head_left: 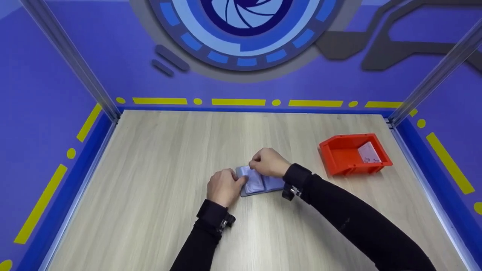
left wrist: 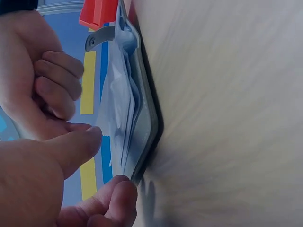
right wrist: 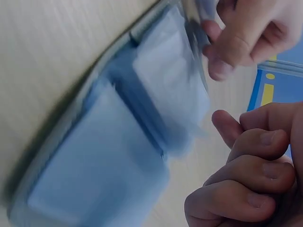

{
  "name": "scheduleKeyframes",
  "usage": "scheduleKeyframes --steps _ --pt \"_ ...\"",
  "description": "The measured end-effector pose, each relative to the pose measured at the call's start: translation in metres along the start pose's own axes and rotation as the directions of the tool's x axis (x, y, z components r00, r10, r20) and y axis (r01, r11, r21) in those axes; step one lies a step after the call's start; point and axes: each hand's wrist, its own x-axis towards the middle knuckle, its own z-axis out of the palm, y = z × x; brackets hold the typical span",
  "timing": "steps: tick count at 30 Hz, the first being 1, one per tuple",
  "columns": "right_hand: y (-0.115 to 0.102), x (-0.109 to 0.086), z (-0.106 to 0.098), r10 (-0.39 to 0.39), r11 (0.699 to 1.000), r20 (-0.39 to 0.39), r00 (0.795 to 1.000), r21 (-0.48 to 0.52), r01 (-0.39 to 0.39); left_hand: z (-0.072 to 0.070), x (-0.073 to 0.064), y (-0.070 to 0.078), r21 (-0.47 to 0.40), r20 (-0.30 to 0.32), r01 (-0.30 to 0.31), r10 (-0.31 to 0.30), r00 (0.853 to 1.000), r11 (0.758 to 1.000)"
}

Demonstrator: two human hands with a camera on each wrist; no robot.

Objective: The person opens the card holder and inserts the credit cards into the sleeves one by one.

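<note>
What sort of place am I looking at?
Probably a purpose-built work booth, perhaps for demonstrations or recording: blue printed wall panels and metal corner posts enclose a wood-grain tabletop.

The card wallet [head_left: 261,182] has filmy plastic pockets [right wrist: 104,161] with a soft shine. It lies on a smooth, matt worktop [head_left: 169,169] of wood-look grain; to its right stands a smooth plastic bin [head_left: 343,155], and beyond the wallet I see satiny metal posts [head_left: 71,60].
</note>
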Motion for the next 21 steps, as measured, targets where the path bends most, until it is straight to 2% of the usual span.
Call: scheduleKeyframes --steps 9,18,21 --pt "0.005 -0.025 -0.036 -0.018 1.0 -0.071 0.997 -0.006 0.018 0.004 -0.002 0.002 0.045 -0.002 0.017 -0.017 1.0 0.999" --pt "0.037 -0.057 -0.041 0.054 0.998 -0.056 0.997 -0.015 -0.055 0.008 -0.001 0.001 0.028 0.019 0.056 -0.057 0.998 0.998" --pt "0.049 -0.07 -0.054 0.095 0.995 -0.061 0.994 -0.02 -0.096 0.008 -0.001 0.002 0.024 0.022 0.069 -0.07 0.997 0.997"
